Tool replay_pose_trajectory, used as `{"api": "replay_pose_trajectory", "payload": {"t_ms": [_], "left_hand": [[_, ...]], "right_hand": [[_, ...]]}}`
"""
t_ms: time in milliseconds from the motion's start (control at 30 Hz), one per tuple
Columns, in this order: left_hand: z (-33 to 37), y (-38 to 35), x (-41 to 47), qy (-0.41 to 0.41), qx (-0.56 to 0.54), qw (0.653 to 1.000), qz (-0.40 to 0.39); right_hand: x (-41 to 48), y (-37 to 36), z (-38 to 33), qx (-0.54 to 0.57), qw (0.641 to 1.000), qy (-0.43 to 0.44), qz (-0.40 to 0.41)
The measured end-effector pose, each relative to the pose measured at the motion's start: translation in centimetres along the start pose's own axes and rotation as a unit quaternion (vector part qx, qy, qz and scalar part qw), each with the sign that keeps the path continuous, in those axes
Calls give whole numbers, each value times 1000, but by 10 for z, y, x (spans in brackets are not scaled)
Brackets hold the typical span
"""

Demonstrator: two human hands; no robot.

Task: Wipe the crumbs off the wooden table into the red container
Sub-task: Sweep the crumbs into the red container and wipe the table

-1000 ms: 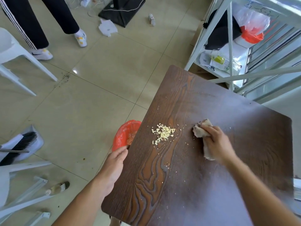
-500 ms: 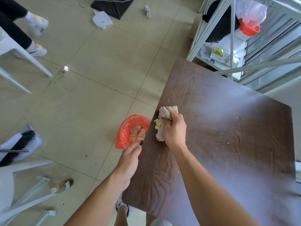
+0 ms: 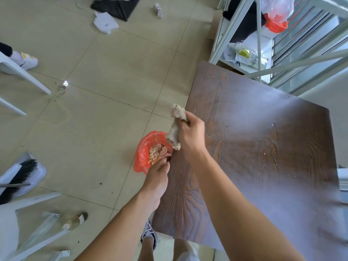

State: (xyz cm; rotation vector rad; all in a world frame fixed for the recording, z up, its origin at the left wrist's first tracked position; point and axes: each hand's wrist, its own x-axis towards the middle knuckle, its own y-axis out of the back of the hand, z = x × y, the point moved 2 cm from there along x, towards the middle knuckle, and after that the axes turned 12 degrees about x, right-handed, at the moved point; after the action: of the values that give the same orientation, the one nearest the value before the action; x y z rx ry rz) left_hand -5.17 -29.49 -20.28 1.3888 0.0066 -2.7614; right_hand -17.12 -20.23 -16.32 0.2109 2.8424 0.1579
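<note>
Right hand (image 3: 191,133) clamped around a crumpled rag (image 3: 175,127), hanging just past the left edge of the wooden table (image 3: 263,147), right above the red container (image 3: 145,153). Left hand (image 3: 157,176) gripping that container's near rim, tight against the table's left edge. Pale crumbs (image 3: 155,154) heaped inside the container; a few specks (image 3: 263,153) scattered toward the table's right side. Dustpan with brush (image 3: 20,176) lying on the floor to the left, white chair (image 3: 17,70) beyond it, metal rack (image 3: 263,34) crowding the table's far corner.
</note>
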Motion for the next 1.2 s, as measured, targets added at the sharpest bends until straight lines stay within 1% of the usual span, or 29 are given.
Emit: {"api": "replay_pose_trajectory", "payload": {"t_ms": [67, 133, 200, 267, 367, 433, 500, 533, 633, 700, 867, 1000, 1100, 1200], "left_hand": [[-1, 0, 2, 9, 12, 1000, -14], [-5, 3, 4, 0, 23, 999, -31], [-9, 4, 6, -15, 20, 999, -36], [-9, 4, 4, -21, 18, 999, -37], [-11, 5, 5, -19, 10, 999, -38], [-11, 6, 7, -16, 9, 999, -41], [-9, 5, 7, -20, 4, 999, -47], [-10, 4, 8, -24, 2, 998, -53], [-13, 7, 10, -23, -12, 998, -63], [-16, 11, 11, -21, -11, 998, -64], [-22, 9, 12, -4, -37, 997, -67], [-20, 9, 10, 1, -66, 995, -77], [-21, 9, 13, -6, -55, 995, -79], [-19, 12, 13, 1, -21, 997, -72]], "right_hand": [[-10, 29, -23, 64, 998, 11, 8], [-29, 69, -48, 83, 996, 30, 24], [-53, 115, -63, 48, 996, 59, 56], [-78, 163, -64, -11, 992, 67, 104], [-111, 220, -37, -58, 985, 25, 162], [-128, 233, -1, -69, 979, -27, 190], [-138, 221, 42, -65, 970, -92, 215], [-140, 208, 61, -72, 964, -105, 232], [-131, 161, 88, -115, 942, -96, 300], [-115, 132, 82, -101, 937, -82, 325], [-83, 65, 61, -91, 943, -61, 315], [-61, 25, 51, -106, 955, -49, 271], [-46, -2, 42, -113, 963, -41, 241], [-33, -25, 30, -106, 971, -39, 210]]}}
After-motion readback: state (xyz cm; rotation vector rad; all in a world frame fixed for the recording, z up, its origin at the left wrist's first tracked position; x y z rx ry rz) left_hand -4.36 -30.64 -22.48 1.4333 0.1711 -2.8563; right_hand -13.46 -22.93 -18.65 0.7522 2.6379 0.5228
